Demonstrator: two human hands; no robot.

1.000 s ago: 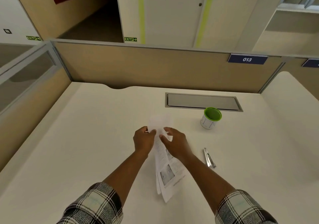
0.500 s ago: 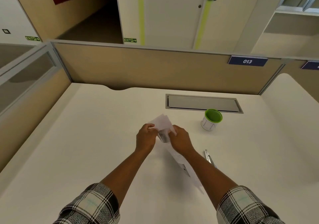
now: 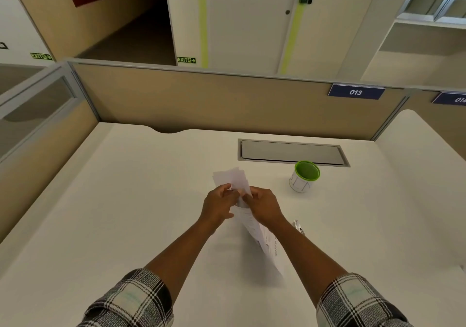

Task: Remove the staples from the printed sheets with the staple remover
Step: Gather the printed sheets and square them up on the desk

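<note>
Near the middle of the white desk [image 3: 131,200], the left hand [image 3: 219,205] and right hand [image 3: 262,204] both pinch the far end of the printed sheets [image 3: 262,236], lifted and fanned apart. The staple remover [image 3: 298,226] lies untouched just right of the right forearm. Best to lay the stapled corner flat and pin it with the left hand before taking the tool.

staple remover [image 3: 299,226]: only its far end shows, rest hidden behind the right forearm [image 3: 306,253]. printed sheets [image 3: 262,236]: print too small and blurred to read, middle covered by the left hand [image 3: 220,205] and right hand [image 3: 263,205], staples not discernible. Second blue desk plate [image 3: 451,98] cut off by right edge. Both plaid sleeves [image 3: 131,301] cut by bottom edge.
</note>
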